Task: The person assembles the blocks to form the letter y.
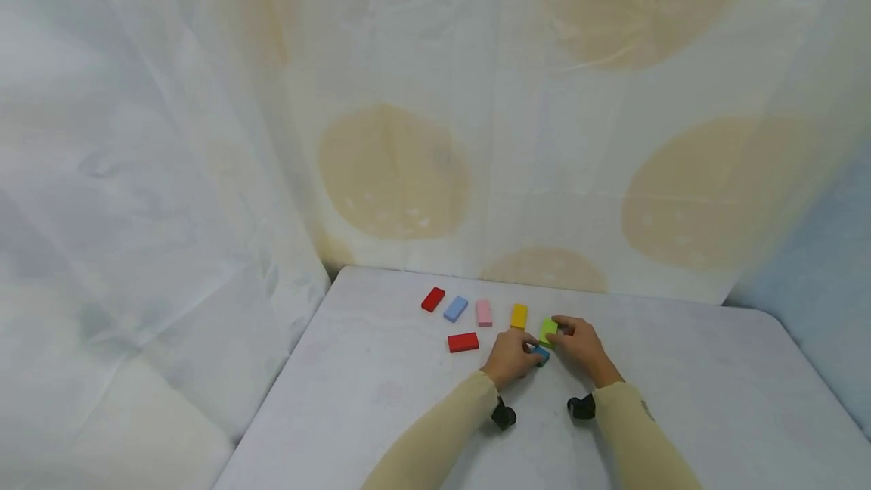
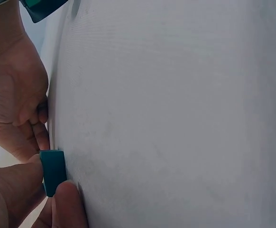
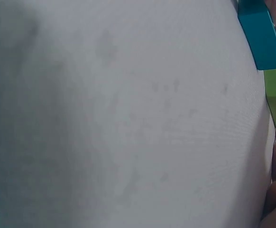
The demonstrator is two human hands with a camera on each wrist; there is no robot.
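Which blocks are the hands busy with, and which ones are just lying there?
Busy with:
- teal block, pinched by the left hand
- green block, touched by the right hand

Just lying on the table:
- yellow block
- pink block
- light blue block
- two red blocks
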